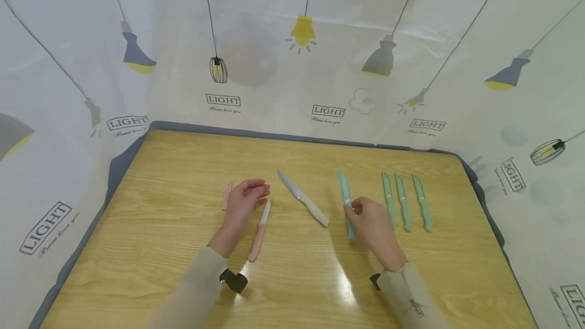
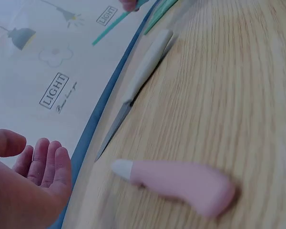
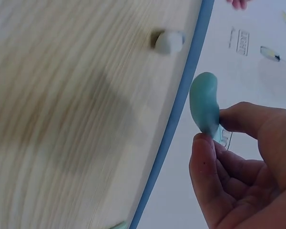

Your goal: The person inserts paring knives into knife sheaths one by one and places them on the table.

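Observation:
My right hand [image 1: 374, 223] pinches a light-blue knife [image 1: 345, 187] between thumb and fingers. In the right wrist view the knife's rounded turquoise handle [image 3: 204, 101] points toward the camera, held off the table. My left hand [image 1: 241, 204] hovers with relaxed, slightly bent fingers and holds nothing. Beside it lies a pink-handled knife [image 1: 258, 242] with a pale blade. A flat pink piece [image 1: 226, 198], partly behind the left hand, lies to its left. Between the hands rests a larger knife with a cream handle [image 1: 315, 212] and grey blade, also seen as a cream knife [image 2: 145, 67] in the left wrist view.
Several green knives stand in a row at the right: one green knife [image 1: 389, 194] partly behind the right hand, another [image 1: 404, 207], and a third [image 1: 422, 204]. The wooden table [image 1: 173, 166] has a blue-grey edge [image 1: 256, 135] against a lamp-printed cloth [image 1: 269, 80].

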Action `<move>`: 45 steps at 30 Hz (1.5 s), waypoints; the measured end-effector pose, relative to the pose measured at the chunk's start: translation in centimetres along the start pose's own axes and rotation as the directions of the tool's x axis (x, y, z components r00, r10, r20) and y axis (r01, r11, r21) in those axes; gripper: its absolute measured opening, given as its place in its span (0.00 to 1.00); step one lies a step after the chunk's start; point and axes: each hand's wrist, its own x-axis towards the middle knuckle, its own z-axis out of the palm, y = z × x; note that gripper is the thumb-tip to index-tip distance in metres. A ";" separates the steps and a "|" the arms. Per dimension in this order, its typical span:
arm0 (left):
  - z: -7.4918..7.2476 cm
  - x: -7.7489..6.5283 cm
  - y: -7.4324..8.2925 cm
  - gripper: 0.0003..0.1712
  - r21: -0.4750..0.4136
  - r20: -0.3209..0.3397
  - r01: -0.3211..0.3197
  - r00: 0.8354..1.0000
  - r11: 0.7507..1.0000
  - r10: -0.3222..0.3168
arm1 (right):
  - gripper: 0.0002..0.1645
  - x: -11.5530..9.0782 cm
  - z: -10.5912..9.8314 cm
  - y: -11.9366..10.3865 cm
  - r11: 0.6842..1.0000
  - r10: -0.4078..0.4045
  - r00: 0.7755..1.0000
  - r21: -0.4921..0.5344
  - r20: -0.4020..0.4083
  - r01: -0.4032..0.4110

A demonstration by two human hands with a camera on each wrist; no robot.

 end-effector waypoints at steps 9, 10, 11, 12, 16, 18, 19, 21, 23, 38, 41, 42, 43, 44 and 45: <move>-3.2 0.1 1.0 0.19 0.082 -0.075 -0.004 0.997 0.997 0.010 | 0.20 2.2 -1.0 2.6 0.992 -0.040 0.999 -0.118 -0.004 0.039; -3.6 0.1 1.0 0.19 0.094 -0.082 -0.007 0.996 0.996 0.015 | 0.20 2.3 -1.0 2.8 0.992 -0.043 0.999 -0.122 -0.002 0.042; -3.9 0.2 1.1 0.19 0.106 -0.087 -0.012 0.996 0.994 0.021 | 0.20 2.5 -1.0 3.1 0.991 -0.041 0.999 -0.124 0.004 0.041; -4.2 0.2 1.1 0.19 0.118 -0.088 -0.015 0.996 0.993 0.025 | 0.19 2.7 -1.0 3.3 0.991 -0.041 0.999 -0.125 0.009 0.042; -5.4 0.4 1.2 0.19 0.172 -0.094 -0.033 0.994 0.985 0.050 | 0.20 3.3 -0.9 4.2 0.992 -0.001 0.999 -0.128 0.041 0.006; -6.0 0.5 1.3 0.20 0.204 -0.095 -0.041 0.994 0.978 0.062 | 0.23 3.6 -0.8 4.6 0.991 0.021 0.998 -0.136 0.054 -0.013; -6.2 0.6 1.3 0.20 0.221 -0.102 -0.048 0.992 0.974 0.071 | 0.24 3.7 -0.8 4.8 0.990 0.029 0.998 -0.138 0.059 -0.020; -6.7 0.7 1.4 0.20 0.254 -0.109 -0.066 0.989 0.965 0.096 | 0.26 3.9 -0.8 5.1 0.988 0.035 0.997 -0.149 0.066 -0.025; -7.2 0.8 1.6 0.19 0.288 -0.120 -0.077 0.986 0.954 0.115 | 0.26 4.1 -0.8 5.3 0.987 0.039 0.997 -0.160 0.070 -0.027; -9.2 1.7 1.9 0.20 0.600 -0.092 -0.011 0.992 0.800 0.083 | 0.26 5.4 -0.9 6.3 0.973 0.095 0.990 -0.220 0.109 -0.069; -9.6 1.8 1.9 0.21 0.667 -0.048 -0.011 0.997 0.745 0.058 | 0.26 5.5 -0.8 6.4 0.972 0.106 0.987 -0.222 0.119 -0.077; -9.7 1.9 1.9 0.22 0.690 -0.034 -0.009 0.998 0.723 0.044 | 0.26 5.5 -0.7 6.4 0.972 0.105 0.987 -0.224 0.121 -0.076; -9.8 1.9 1.9 0.23 0.710 -0.023 -0.007 0.999 0.704 0.032 | 0.26 5.5 -0.7 6.5 0.971 0.103 0.987 -0.226 0.120 -0.073; -9.8 1.9 2.0 0.24 0.725 -0.016 -0.002 1.000 0.689 0.020 | 0.26 5.6 -0.7 6.5 0.971 0.099 0.988 -0.228 0.117 -0.070; -9.9 1.9 1.9 0.24 0.740 -0.010 0.000 1.000 0.672 0.012 | 0.26 5.6 -0.6 6.5 0.972 0.095 0.989 -0.227 0.112 -0.067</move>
